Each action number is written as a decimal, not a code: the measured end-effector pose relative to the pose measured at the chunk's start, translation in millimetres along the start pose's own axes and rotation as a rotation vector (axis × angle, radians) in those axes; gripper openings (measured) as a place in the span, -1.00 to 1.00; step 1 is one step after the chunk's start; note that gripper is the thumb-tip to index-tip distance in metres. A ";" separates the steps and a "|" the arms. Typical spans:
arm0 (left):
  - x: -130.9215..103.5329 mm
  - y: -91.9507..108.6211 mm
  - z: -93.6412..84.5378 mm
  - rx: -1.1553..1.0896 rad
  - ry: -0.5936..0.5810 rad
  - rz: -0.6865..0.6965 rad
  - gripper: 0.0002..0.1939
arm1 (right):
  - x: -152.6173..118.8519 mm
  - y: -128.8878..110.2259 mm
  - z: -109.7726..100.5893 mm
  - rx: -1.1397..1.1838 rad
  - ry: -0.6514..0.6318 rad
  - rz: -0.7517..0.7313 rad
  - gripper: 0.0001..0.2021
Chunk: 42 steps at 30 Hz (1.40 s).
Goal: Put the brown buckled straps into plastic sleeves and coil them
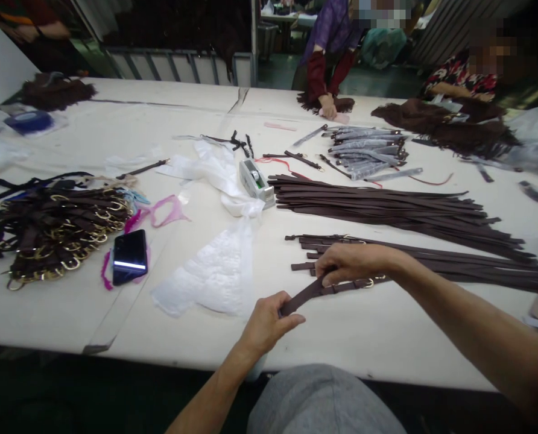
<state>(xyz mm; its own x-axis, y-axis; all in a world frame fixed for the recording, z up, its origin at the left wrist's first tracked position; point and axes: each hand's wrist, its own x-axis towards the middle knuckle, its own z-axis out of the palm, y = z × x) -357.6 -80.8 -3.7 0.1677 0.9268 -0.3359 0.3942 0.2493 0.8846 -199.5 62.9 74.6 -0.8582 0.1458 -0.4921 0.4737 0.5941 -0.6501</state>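
Head view: on the near side of the tape dispenser (257, 184), left grip (269, 319) and right grip (354, 263) are both closed on one strap (301, 299); straightening seems in hand, the next move probably calling for keeping it untwisted.

The head camera looks forward and down from above the near edge of the table (363, 343), with the left hand (265, 322) and right hand (354, 263) close.

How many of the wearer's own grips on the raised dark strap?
2: left grip on the strap's lower-left part, right grip farther up it. Neither hidden, though fingers partly cover the strap.
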 end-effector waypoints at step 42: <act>-13.1 -17.4 4.7 -0.721 0.724 0.007 -0.69 | 74.0 -40.0 108.0 0.699 0.937 -0.030 -0.50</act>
<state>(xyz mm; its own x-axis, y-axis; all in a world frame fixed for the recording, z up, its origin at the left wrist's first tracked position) -362.3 -98.6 -16.2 -0.5125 0.8167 -0.2651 -0.2825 0.1312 0.9502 -260.7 -35.5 1.6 -0.5426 0.8390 -0.0414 0.2059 0.0850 -0.9749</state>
